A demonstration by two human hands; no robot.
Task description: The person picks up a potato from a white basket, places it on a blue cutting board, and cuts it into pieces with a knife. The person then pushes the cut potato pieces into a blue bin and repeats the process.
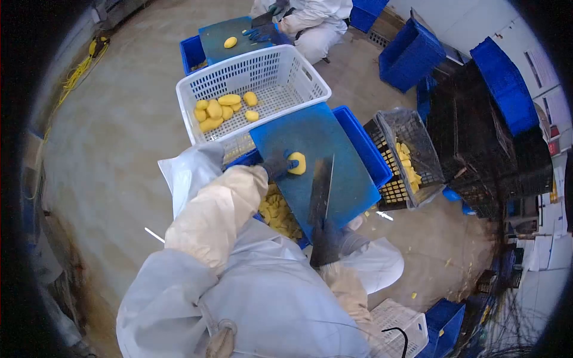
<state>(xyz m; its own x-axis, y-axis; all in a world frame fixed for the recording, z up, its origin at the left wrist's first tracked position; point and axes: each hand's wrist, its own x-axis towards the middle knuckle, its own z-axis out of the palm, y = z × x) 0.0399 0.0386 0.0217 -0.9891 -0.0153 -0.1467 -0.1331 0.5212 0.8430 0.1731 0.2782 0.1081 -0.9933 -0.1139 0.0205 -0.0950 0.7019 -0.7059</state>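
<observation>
My left hand (276, 165), in a dark glove, has its fingers closed on a peeled yellow potato (298, 163), which rests on a blue cutting board (346, 167). A wide-bladed knife (321, 190) is in my right hand (325, 246), also dark-gloved, with the fingers wrapped round the handle. The blade points away from me, over the board, a little to the right of the potato and apart from it. Below the board's left edge, cut yellow potato pieces (278, 212) lie in a blue crate (362, 146) that the board spans.
Beyond the board stands a white slatted crate (310, 89) with several peeled potatoes (215, 109). On the right, a lined black crate (428, 161) holds cut pieces. A co-worker (313, 27) sits opposite at another blue board (218, 37). Blue bins (410, 55) stand at the back right.
</observation>
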